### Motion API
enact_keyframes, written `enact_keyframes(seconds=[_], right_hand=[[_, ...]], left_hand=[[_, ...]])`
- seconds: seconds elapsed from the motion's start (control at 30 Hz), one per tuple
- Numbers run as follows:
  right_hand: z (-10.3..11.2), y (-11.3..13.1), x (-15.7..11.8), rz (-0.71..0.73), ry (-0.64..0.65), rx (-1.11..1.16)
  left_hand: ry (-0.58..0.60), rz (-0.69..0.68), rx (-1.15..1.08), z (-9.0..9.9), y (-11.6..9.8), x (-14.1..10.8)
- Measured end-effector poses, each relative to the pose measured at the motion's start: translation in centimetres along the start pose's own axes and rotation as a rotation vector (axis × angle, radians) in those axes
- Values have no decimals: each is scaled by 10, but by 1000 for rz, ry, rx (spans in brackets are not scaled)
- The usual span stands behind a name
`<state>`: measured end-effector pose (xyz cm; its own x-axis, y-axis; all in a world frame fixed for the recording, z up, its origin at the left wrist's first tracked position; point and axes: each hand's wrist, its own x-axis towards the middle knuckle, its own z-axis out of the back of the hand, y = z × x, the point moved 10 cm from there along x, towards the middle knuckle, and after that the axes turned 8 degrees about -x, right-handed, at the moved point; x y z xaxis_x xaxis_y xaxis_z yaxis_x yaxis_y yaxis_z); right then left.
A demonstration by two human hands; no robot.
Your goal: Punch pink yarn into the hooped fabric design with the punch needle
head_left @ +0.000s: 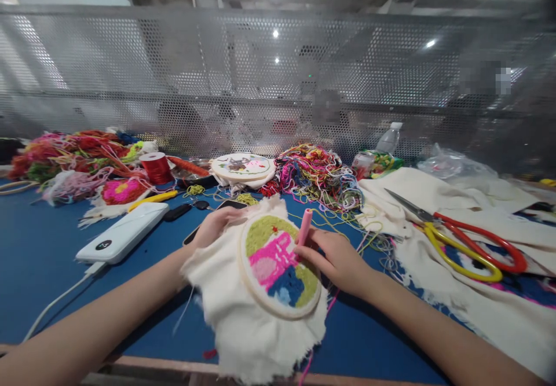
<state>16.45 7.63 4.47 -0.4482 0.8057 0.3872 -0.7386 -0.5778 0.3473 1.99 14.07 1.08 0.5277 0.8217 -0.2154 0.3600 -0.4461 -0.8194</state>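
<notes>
While the right hand (336, 258) pinches a pink tool (306, 224), the half-curled left hand (217, 225) grips soft cloth (226, 316) around a seemingly light hoop (261, 301), best held by its stiff rim (242, 263).

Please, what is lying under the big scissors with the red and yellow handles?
Under the scissors is cream cloth. Through the handle loops, part of a blue and pink patch shows. Whatever the blades and handles directly cover cannot be seen.

White power bank (124, 232) with a cable (56, 309) plugged into its near end, resting on the blue table (35, 241); clear plastic bottle (389, 138) standing by the perforated metal screen (256, 85).
</notes>
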Motion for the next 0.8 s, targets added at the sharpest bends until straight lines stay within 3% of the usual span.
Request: enact_keyframes(seconds=[0.1,0.27,0.4,0.47,0.53,0.6,0.7,0.8], right_hand=[[2,-3,1,-9,-33,35],[4,-4,1,-7,-45,56],[4,-4,1,-6,-39,45],[3,-5,2,-11,-33,33],[3,-6,3,-14,-39,18],[4,-8,3,-31,-51,8],[4,-15,2,-90,-61,11],[3,-17,1,-96,-75,30]], left_hand=[[64,34,5,-5,-1,0],[53,-18,383,-1,-1,1],[-95,-286,815,9,-25,2],[-202,-328,885,19,-35,0],[-269,-255,745,30,-35,-1],[-252,-173,476,30,-29,-3],[-78,-158,168,6,-24,-5],[-44,-155,156,-1,-17,-5]])
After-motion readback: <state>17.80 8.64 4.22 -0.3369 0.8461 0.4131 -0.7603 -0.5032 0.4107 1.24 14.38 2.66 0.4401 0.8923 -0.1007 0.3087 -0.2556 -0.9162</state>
